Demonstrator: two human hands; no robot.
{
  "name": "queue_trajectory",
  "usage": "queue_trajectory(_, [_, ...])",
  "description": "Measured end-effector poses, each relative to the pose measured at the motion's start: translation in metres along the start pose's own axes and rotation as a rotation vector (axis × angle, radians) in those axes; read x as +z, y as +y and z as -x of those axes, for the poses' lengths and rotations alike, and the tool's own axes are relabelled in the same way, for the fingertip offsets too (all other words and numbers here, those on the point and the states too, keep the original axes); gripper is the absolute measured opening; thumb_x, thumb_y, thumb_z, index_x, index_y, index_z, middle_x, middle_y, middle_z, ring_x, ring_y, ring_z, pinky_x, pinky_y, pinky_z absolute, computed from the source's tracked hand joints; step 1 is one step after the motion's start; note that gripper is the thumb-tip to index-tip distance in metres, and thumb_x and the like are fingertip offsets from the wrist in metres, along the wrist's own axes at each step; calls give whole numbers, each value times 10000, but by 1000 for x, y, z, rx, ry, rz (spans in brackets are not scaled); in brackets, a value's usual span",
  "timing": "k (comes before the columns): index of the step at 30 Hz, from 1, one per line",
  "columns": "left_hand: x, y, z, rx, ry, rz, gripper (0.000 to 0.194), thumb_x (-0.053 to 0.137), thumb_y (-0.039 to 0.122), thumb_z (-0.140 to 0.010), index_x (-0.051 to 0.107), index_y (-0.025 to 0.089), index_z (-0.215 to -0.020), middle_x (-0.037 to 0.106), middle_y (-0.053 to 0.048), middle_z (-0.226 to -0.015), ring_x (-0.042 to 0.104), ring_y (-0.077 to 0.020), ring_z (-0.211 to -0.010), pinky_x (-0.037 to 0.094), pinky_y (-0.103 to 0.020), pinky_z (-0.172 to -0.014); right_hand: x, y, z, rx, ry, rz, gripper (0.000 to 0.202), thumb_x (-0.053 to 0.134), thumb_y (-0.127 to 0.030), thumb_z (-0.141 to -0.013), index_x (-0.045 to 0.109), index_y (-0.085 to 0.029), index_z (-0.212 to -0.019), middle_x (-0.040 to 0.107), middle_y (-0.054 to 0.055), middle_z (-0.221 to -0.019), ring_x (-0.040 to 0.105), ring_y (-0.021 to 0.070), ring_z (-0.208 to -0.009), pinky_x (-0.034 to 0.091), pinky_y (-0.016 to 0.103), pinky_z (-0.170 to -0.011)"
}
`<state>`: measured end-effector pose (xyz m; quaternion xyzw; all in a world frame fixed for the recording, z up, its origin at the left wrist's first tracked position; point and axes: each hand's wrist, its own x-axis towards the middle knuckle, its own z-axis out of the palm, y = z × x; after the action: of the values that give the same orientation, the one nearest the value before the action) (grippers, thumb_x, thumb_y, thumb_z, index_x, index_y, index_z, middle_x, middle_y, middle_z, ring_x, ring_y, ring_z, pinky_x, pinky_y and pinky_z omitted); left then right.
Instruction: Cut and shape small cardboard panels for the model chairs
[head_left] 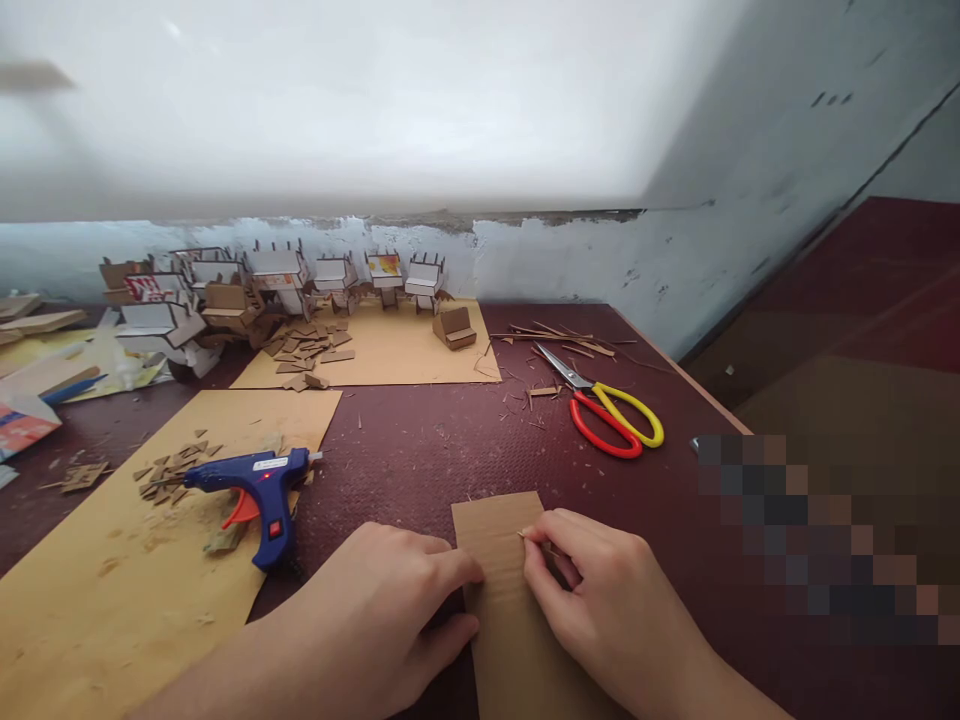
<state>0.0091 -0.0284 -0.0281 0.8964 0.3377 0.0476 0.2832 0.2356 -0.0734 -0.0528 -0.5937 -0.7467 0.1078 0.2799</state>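
Observation:
In front of me a strip of brown cardboard (499, 525) lies lengthwise on the dark red tabletop. My left hand (390, 590) holds its left edge with the index finger and thumb, the other fingers curled beneath. Over the right part of the strip, my right hand (592, 580) pinches thumb against index finger. A tiny pale tip shows between those fingers, too small to name. To the left, a blue glue gun (262, 480) with an orange trigger and a red light lies on a tan sheet (97, 560). Scissors (592, 390) with red and yellow handles lie beyond my right hand.
Several small cardboard model vehicles (281, 270) stand along the wall at the back left. Cut cardboard pieces (307, 345) and a small folded cardboard piece (455, 328) lie on another tan sheet (390, 360). Thin cardboard strips (562, 335) lie behind the scissors. Scraps surround the glue gun's nozzle.

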Motion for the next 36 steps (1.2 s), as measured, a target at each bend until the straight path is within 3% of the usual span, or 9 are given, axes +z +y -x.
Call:
queue_trajectory(20, [-1, 2, 1, -3, -1, -9, 200, 645, 264, -902, 719, 298, -1085, 750, 34, -846, 659, -177, -676, 362, -299, -616, 0, 3, -2, 44, 24, 23, 239, 506, -174, -925, 598, -216, -709, 527, -36, -591, 462, 127, -483, 351, 268, -515])
queue_trajectory(36, [-2, 2, 2, 11, 7, -12, 210, 648, 253, -897, 720, 295, -1090, 756, 34, -855, 678, -184, -692, 379, -307, -619, -2, 5, -2, 51, -9, -15, 234, 505, -176, -927, 616, -217, -726, 595, -19, -625, 511, 135, -515, 369, 266, -523])
